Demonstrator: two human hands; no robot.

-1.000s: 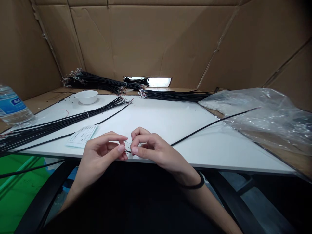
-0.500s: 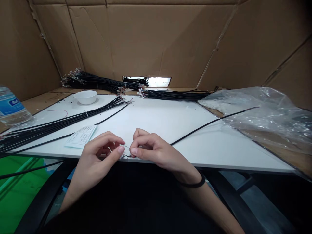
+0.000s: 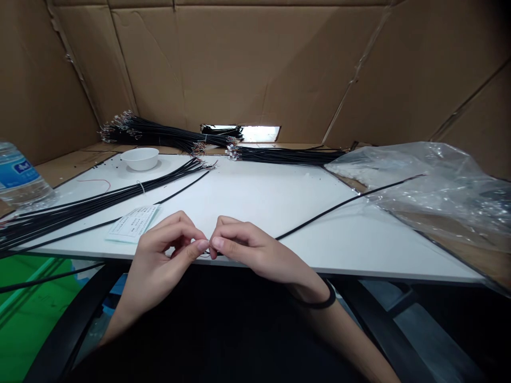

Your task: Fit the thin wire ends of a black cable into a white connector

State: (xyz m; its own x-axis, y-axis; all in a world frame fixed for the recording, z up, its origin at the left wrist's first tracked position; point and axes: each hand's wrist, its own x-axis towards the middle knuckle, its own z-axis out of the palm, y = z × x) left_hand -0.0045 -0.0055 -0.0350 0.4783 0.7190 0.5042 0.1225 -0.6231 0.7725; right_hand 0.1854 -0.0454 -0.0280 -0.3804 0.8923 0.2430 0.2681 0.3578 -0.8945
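Note:
My left hand [image 3: 165, 255] is closed in a pinch, thumb against fingertips, on a thin wire whose end is mostly hidden. Directly beside it, my right hand [image 3: 245, 244] pinches the stripped end of a black cable [image 3: 327, 211], and the fingertips of both hands almost touch. From behind my right hand the cable runs up to the right, where its other end shows thin bare wires. Below the fingertips a few dark, fine wires [image 3: 205, 255] stick out near the front edge of the white table [image 3: 255, 191].
Bundled black cables [image 3: 99, 199] lie on the left, near a paper label [image 3: 133, 223] and a white bowl [image 3: 139, 158]. More cable bundles [image 3: 167, 133] rest along the cardboard wall [image 3: 255, 64]. A water bottle [image 3: 19, 175] stands far left; a clear plastic bag [image 3: 431, 186] lies right.
My hands have come closer together and the gap between their fingertips has nearly closed. My left fingertips have shut into a pinch on the wire; the cable has shifted slightly.

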